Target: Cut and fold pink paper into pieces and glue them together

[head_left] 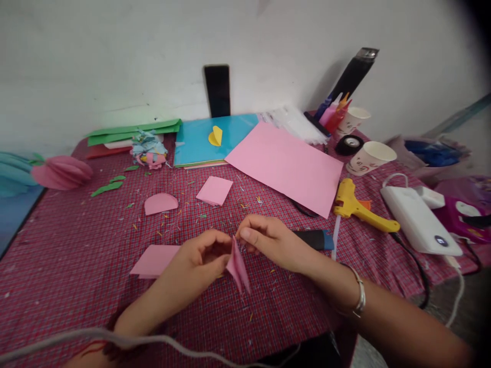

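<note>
A folded piece of pink paper (238, 271) stands on edge between my hands, its layers fanned slightly apart at the bottom. My left hand (205, 255) pinches it from the left side. At its top corner, my right hand (266, 237) has thumb and fingers closed against the edge. Beyond my hands lie a folded pink square (215, 190) and a pink paper half-circle (161, 203). Partly behind my left forearm is another pink paper stack (153, 260). A dark blue-ended handle (316, 239) shows behind my right wrist.
A large pink sheet (287, 166) overlaps a blue folder (207, 138) carrying a yellow paper piece (217, 136). To the right are a yellow glue gun (356, 207), paper cups (371, 157) and a white power bank (420, 220). A white cable (164, 339) crosses the foreground.
</note>
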`<action>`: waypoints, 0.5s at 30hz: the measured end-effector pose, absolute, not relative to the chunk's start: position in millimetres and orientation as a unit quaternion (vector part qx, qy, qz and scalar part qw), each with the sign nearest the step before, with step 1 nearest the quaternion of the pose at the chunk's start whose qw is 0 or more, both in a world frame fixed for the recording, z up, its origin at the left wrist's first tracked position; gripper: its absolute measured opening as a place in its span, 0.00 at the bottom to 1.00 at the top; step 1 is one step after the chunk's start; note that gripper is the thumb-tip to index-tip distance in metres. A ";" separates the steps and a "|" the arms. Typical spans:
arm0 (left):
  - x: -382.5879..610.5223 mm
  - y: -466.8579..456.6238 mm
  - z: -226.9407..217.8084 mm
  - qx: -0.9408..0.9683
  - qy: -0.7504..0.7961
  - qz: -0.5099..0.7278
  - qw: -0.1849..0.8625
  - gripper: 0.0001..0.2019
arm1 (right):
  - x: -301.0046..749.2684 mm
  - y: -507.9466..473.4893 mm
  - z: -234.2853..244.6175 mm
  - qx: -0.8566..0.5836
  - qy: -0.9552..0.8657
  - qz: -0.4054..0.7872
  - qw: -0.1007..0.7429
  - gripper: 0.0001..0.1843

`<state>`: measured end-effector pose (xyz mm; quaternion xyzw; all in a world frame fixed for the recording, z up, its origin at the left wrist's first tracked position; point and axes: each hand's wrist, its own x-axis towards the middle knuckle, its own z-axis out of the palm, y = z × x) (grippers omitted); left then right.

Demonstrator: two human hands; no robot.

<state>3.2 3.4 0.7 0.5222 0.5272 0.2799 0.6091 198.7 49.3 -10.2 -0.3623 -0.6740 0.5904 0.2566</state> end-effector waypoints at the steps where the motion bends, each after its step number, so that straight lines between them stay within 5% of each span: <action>1: 5.7 2.7 0.0 0.524 0.520 0.281 0.614 0.05 | 198.5 48.6 -10.0 -0.359 -0.694 0.574 0.244 0.11; 6: 18.4 -9.7 -6.4 0.417 0.500 0.363 0.666 0.09 | 197.0 45.5 -12.5 -0.345 -0.629 0.664 0.209 0.07; 10: 6.8 -1.9 13.0 0.506 0.473 0.259 0.674 0.12 | 199.0 48.9 -13.0 -0.357 -0.621 0.674 0.178 0.08; 12: -6.9 21.2 26.6 0.648 0.505 0.170 0.543 0.06 | 200.3 51.1 -11.3 -0.379 -0.677 0.599 0.196 0.07; 15: -22.6 70.3 34.8 0.733 0.635 0.169 0.177 0.12 | 201.0 51.9 -9.9 -0.389 -0.731 0.516 0.219 0.07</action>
